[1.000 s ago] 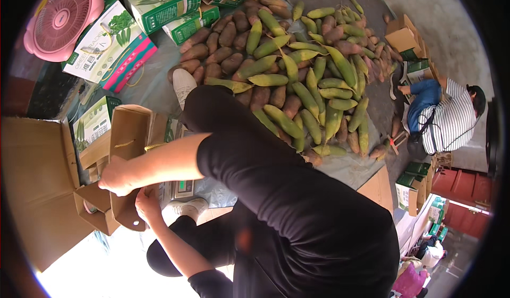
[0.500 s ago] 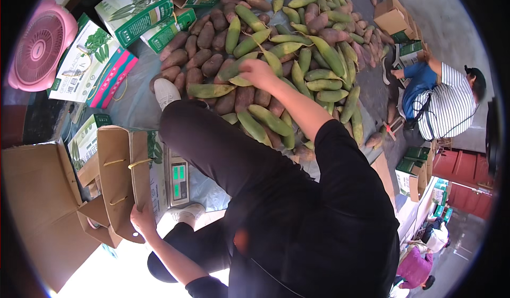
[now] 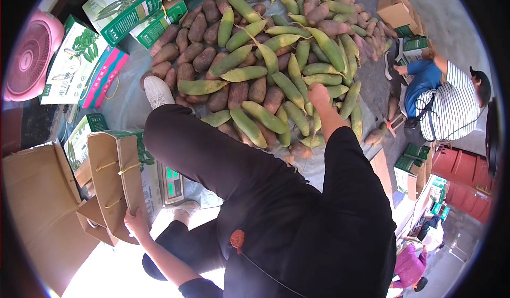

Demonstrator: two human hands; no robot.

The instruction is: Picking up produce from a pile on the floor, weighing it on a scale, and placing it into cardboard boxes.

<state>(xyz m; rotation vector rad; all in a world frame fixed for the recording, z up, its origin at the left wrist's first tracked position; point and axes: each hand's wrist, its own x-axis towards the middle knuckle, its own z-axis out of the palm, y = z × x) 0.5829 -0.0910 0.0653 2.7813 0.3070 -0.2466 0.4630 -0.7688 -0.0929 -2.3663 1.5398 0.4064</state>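
Observation:
My left hand (image 3: 137, 224) is closed on the lower edge of an open cardboard gift box (image 3: 112, 178) with yellow cord handles, standing beside my leg. My right hand (image 3: 319, 94) is closed, knuckles up, among the long green radishes (image 3: 289, 92) on the right of the pile. Whatever its fingers grip is hidden; radishes lie right against it. Left of that hand, more green radishes (image 3: 244, 74) rest on reddish-brown tubers (image 3: 204, 60). A digital scale (image 3: 172, 186) with green lit digits stands next to the box, partly covered by it.
Printed green-and-white boxes (image 3: 121, 8) and a pink fan (image 3: 34, 56) stand at the far left. A large cardboard carton (image 3: 40, 207) opens at the left. A person in a striped shirt (image 3: 451, 107) sits at the right near cartons (image 3: 396, 11). My shoe (image 3: 158, 92) touches the pile's edge.
My right hand has moved right across the pile, from the left-middle radishes to those on the right. A radish it was touching now lies uncovered. My left hand stays on the box.

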